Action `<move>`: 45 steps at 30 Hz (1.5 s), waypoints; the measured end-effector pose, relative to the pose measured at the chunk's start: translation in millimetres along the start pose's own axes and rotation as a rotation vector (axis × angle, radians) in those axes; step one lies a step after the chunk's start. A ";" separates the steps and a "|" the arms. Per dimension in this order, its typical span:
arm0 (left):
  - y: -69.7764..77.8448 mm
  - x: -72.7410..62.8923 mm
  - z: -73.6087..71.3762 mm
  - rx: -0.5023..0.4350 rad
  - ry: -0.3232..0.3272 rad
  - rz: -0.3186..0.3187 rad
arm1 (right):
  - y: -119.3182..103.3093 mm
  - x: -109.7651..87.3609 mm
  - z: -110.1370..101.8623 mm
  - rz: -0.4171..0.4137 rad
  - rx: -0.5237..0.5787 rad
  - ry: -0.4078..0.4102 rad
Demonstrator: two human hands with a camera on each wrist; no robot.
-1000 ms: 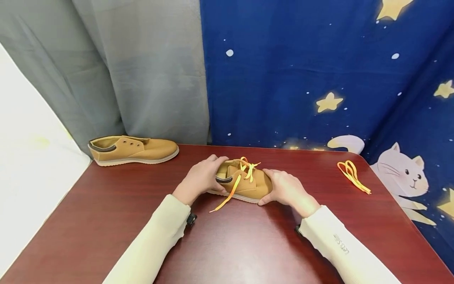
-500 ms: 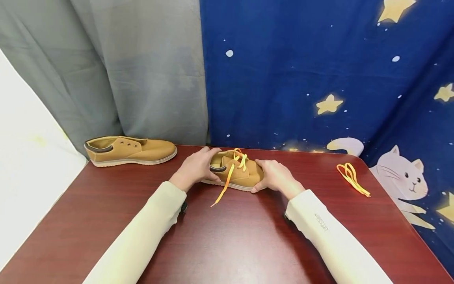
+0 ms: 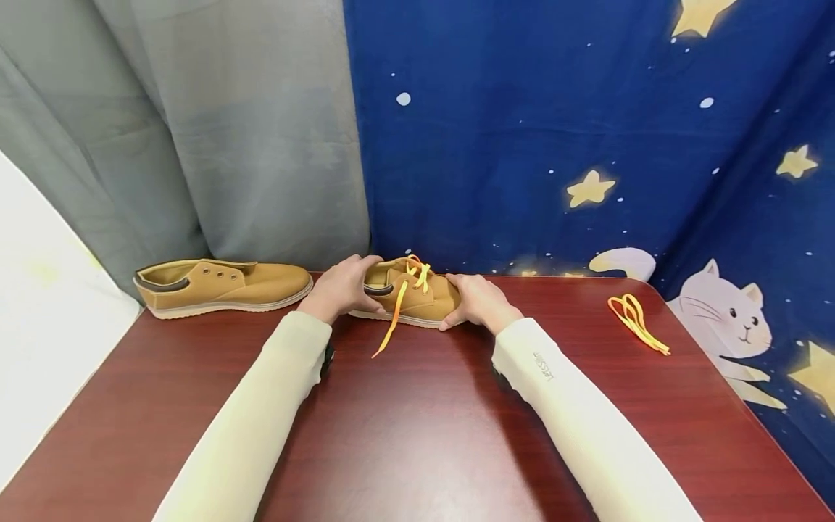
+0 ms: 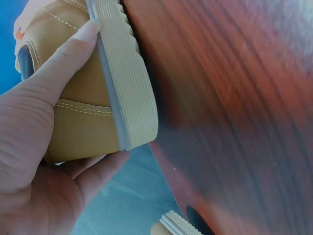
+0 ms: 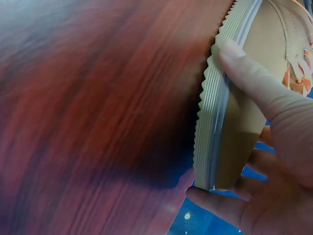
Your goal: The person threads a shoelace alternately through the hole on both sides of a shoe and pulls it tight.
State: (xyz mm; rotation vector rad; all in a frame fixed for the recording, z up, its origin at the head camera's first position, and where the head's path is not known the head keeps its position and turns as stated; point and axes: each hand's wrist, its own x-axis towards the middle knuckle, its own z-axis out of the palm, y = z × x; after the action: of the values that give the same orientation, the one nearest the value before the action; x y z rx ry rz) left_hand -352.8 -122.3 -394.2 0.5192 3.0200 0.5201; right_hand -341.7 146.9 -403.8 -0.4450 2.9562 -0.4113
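Observation:
A tan shoe [image 3: 427, 302] with a yellow-orange lace [image 3: 394, 319] tied in a bow is held between both hands near the table's back edge. My left hand [image 3: 343, 288] grips its heel, the thumb [image 4: 73, 54] lying along the side just above the ridged sole [image 4: 129, 83]. Around the toe, my right hand [image 3: 479, 301] is wrapped, its thumb [image 5: 244, 63] against the sole edge and fingers reaching round the front. One lace end hangs down the near side of the shoe. To the left is a second tan shoe [image 3: 222, 286] with bare eyelets.
A folded yellow lace [image 3: 636, 322] lies on the right of the dark red table [image 3: 391, 428]. A grey curtain [image 3: 261, 130] and a blue star-patterned curtain [image 3: 496, 130] hang right behind the back edge.
Both hands have moved the laced shoe away from the person and leftward, toward the back edge and closer to the other shoe. The grip stays the same. The head view has shifted slightly.

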 end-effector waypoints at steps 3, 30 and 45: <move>-4.7 0.1 -3.4 0.011 0.002 -0.009 | -5.0 6.4 -0.9 0.018 0.005 -0.008; -43.2 -44.5 -51.1 0.353 -0.007 0.015 | -36.0 -12.6 -13.4 0.025 -0.085 -0.011; -109.7 -67.1 -82.3 0.502 -0.236 -0.064 | -128.2 -23.4 0.8 -0.289 -0.137 0.150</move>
State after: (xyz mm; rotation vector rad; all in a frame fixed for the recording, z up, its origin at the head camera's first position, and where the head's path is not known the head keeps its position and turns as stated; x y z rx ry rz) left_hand -331.7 -268.2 -354.4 0.4561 2.9042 -0.2968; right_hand -284.6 36.0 -366.3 -0.9019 3.0834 -0.2808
